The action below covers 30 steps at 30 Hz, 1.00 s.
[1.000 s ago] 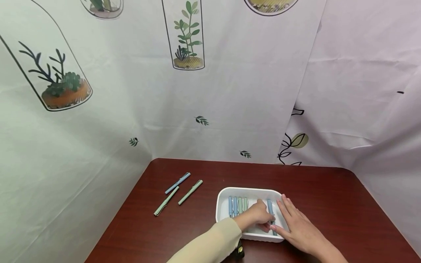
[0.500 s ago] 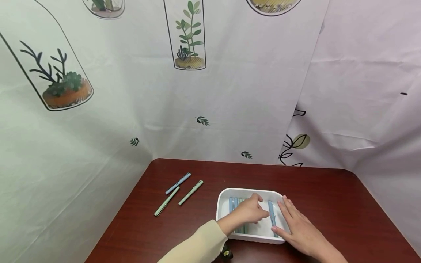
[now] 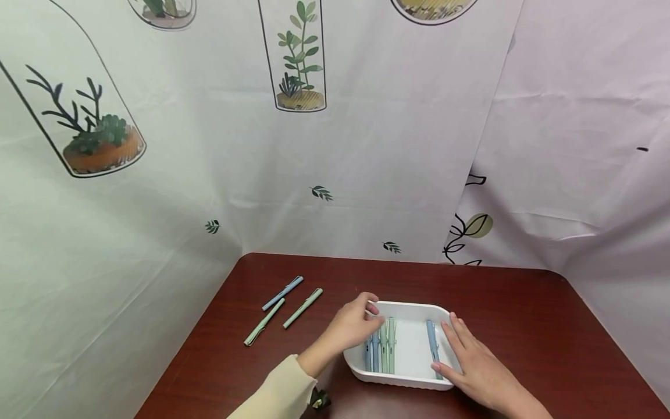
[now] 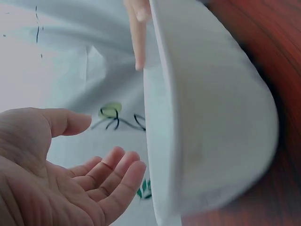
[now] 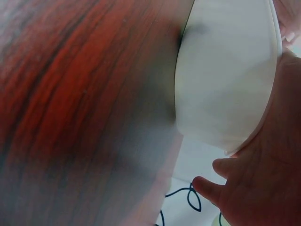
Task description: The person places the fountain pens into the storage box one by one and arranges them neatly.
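Observation:
A white tray (image 3: pixel 403 381) stands on the table, shown side-on in both wrist views. Along its left side lie two blue pens (image 3: pixel 375 352) and two green pens (image 3: pixel 388 346), side by side. One more blue pen (image 3: pixel 432 340) lies near the right wall. My left hand (image 3: pixel 352 321) is over the tray's left rim, fingers loosely bent; the left wrist view shows the left palm (image 4: pixel 84 179) with nothing in it. My right hand (image 3: pixel 478 366) rests on the right rim with fingers extended, its thumb inside beside the lone blue pen.
On the left of the dark red table (image 3: pixel 523 302) lie a blue pen (image 3: pixel 282 293) and two green pens, one nearer the front (image 3: pixel 264 322) and the other green pen (image 3: pixel 303 308) closer to the tray. A printed white cloth (image 3: pixel 366 174) hangs behind the table.
My left hand has moved left from the middle of the tray to its left rim, uncovering the green pens and the tray's middle. My right hand has stayed at the right rim.

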Available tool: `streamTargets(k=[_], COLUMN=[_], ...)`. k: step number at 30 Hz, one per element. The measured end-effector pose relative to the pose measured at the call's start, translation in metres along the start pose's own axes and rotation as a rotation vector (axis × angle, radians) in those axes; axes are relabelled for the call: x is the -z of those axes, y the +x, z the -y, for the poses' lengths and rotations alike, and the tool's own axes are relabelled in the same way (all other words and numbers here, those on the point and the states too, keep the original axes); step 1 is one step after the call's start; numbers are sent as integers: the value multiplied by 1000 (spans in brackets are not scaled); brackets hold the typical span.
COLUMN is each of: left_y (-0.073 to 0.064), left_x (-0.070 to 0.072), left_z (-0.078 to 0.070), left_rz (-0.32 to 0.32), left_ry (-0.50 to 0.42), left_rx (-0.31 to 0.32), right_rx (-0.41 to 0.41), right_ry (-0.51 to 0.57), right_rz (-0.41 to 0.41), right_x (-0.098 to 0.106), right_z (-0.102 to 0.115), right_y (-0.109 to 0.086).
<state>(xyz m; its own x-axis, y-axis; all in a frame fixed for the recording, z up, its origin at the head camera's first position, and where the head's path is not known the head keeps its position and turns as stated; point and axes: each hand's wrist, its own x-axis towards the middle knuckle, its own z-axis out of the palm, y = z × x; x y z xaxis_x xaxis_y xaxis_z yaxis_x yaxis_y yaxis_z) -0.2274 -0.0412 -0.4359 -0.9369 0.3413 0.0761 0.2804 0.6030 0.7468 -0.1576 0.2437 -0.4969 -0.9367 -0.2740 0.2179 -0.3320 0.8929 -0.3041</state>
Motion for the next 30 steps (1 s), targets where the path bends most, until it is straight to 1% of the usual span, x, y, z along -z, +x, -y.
streamTargets(k=[4,8,12,14,17,20,24,27,30], left_y=[-5,-8,-8,-8,-9,-8,-7,-6,-4], left_x=[12,22,28,30,33,36,38,39,41], left_z=[17,34,53,62,76,87,100,109,116], left_rz=[-76,-153,-203,-216,-221,-204,-180,-165,-155], left_ry=[79,213,348,392,424,452,531,582,602], left_rx=[-19,-32,-23,-26,-28,-22,-3,32,74], right_rx=[14,20,17,18,18,7,-7,-7,2], right_ry=[0,-1,-2,-1,-3,3,11,12,3], right_rz=[-15,-21,-26,-29,-27,-17,-8,-7,-14], right_x=[2,3,3,2,0,0,0,-1,0], right_z=[2,3,2,2,2,3,4,4,3], right_y=[0,0,0,0,-1,-1,-2,-2,-1])
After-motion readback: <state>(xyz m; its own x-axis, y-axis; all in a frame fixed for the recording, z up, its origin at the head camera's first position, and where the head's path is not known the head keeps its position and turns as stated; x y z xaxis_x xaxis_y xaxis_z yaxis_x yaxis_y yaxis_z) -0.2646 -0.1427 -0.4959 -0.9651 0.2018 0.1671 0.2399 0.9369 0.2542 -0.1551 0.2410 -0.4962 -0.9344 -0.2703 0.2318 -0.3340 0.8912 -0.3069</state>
